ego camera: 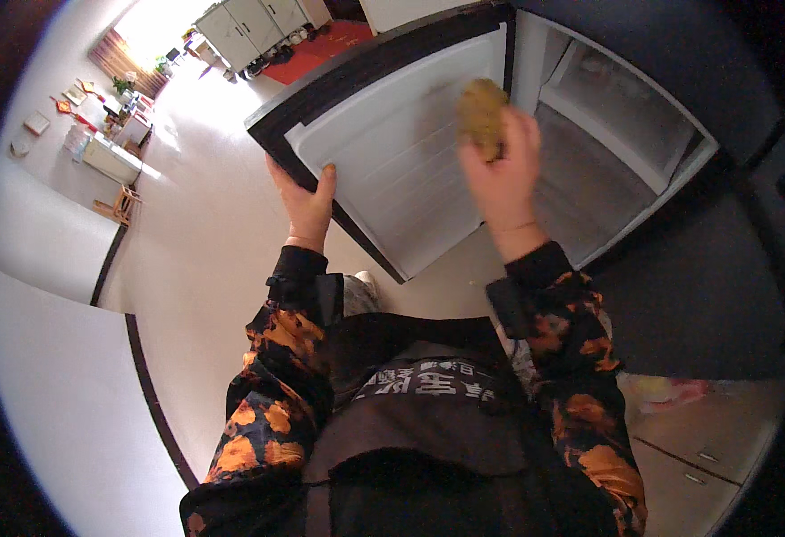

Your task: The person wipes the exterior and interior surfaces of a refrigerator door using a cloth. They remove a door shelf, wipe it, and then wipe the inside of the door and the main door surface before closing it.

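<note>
My left hand (305, 201) grips the outer edge of an open refrigerator door (392, 154), its thumb on the white inner panel. In my right hand (505, 181) is a yellowish-brown sponge or scrubbing pad (483, 114), blurred, held in front of that panel near the hinge side. Whether the pad touches the panel I cannot tell. To the right of the door lies the open refrigerator compartment (587, 161), with a pale drawer or shelf front (607, 137) inside it.
Dark appliance panels (688, 302) flank the compartment. White-panelled furniture (63, 376) stands at the left. Beyond the door are a pale floor (184, 235), a red mat (318, 50) with shoes beside it, a cabinet (241, 30) and a wooden stool (122, 205). Drawers (694, 436) sit at the lower right.
</note>
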Tool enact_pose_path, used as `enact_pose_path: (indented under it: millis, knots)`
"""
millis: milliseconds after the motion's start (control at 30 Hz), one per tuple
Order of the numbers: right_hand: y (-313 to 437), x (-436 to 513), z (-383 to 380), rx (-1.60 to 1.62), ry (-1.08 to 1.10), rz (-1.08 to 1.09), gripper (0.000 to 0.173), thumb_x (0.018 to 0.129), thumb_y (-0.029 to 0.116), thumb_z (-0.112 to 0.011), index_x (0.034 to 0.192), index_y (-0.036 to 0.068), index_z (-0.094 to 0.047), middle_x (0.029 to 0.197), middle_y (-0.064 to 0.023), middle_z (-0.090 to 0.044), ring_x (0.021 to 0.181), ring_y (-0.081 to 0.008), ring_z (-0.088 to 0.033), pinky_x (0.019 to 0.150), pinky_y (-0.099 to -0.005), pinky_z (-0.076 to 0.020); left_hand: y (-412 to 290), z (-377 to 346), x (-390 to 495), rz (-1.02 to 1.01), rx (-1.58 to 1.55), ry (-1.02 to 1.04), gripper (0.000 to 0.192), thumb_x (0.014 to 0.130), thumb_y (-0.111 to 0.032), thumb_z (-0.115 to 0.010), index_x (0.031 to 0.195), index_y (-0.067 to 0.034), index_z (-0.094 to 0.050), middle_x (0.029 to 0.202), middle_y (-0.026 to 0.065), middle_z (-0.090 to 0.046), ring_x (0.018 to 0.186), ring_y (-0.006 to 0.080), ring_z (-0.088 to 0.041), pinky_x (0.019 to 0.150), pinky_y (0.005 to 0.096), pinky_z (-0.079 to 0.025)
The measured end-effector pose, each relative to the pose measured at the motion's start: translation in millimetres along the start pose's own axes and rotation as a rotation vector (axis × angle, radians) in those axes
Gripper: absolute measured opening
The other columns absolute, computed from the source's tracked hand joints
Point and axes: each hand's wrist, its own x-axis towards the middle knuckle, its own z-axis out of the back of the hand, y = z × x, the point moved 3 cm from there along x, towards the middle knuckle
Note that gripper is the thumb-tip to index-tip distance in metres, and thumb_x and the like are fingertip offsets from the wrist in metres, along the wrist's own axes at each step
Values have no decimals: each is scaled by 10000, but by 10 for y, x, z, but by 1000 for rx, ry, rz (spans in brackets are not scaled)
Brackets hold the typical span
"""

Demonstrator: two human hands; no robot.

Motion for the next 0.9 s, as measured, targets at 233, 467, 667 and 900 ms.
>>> enact_pose_path:
  millis: [233, 467, 667, 900]
  knots:
    - [784, 131, -566, -122, 390, 486, 437, 719, 77, -729, 1141, 144, -636, 1241, -104, -579, 1031, -349, -642, 851, -430, -553, -382, -214, -241, -41, -49, 0, 1071, 732, -124, -830, 1540, 26, -144, 1421, 180, -406, 1283, 268, -467, 1082, 373, -407]
    - [-159, 973, -198, -499, 240, 149, 447, 740, 72, -722, 1166, 151, -608, 1277, -66, -593, 1105, -358, -623, 902, -440, -542, -390, -227, -221, -40, -41, 6, 1103, 720, -135, -844, 1542, 0, -121, 1414, 185, -391, 1272, 276, -463, 1081, 390, -404]
    - [416, 442, -386, -325, 347, 398, 398, 740, 59, -716, 1119, 143, -629, 1257, -92, -595, 1101, -357, -623, 892, -434, -540, -282, -275, -258, -61, -12, -28, 1130, 715, -125, -850, 1544, 20, -96, 1454, 196, -354, 1354, 302, -388, 1151, 403, -321]
    - [439, 350, -475, -122, 315, 398, 436, 724, 48, -725, 1137, 110, -600, 1234, -112, -604, 1064, -371, -629, 874, -435, -537, -130, -196, -311, -115, 82, -18, 1122, 717, -151, -870, 1542, 25, -129, 1412, 193, -391, 1276, 280, -458, 1091, 391, -396]
